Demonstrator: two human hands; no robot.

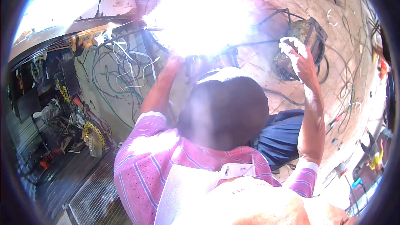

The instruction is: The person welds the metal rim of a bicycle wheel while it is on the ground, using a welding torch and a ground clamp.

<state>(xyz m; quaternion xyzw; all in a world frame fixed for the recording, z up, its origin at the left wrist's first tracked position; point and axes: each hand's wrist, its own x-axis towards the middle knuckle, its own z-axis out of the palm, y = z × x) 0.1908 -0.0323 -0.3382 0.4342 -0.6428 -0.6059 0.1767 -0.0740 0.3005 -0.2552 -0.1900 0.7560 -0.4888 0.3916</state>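
A very bright white glare (204, 14) fills the upper middle. My left arm reaches up to its lower edge, and the fingers of my left hand (176, 60) are lost in the light, so what they hold is hidden. Raised at the right, my right hand (298, 56) has its fingers loosely bent and apart. A thin dark line (258, 43) runs from the glare toward its fingertips; no grip on it shows. Behind that hand stands a worn, boxy machine (310, 37). In front of my chest is a dark rounded thing (227, 108) whose kind I cannot make out.
Tangled cables (118, 68) lie on the floor at left, with more loose cables (348, 75) at right. Dark machinery with a yellow chain (93, 135) stands far left, near a ribbed metal grate (98, 196). My blue-trousered leg (281, 137) is bent below my right hand.
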